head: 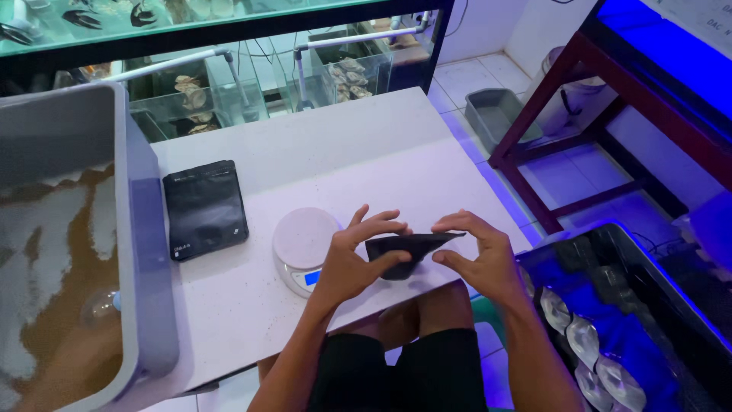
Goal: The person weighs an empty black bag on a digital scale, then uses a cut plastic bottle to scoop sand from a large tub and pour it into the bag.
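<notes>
My left hand (357, 255) and my right hand (480, 252) hold a small black pouch (408, 250) between them, just above the near edge of the white table (358, 160). The left fingers pinch the pouch's left end and the right fingers grip its upper right edge. A round white kitchen scale (303, 246) with a lit blue display stands just left of my left hand. A larger black pouch (204, 207) lies flat on the table further left.
A grey tank (145, 229) with brownish water stands at the left. Glass aquariums (229, 84) run along the back. A dark crate (610, 305) holding round white discs sits at the lower right, near a red-framed stand (579, 114) and a grey tub (496, 111).
</notes>
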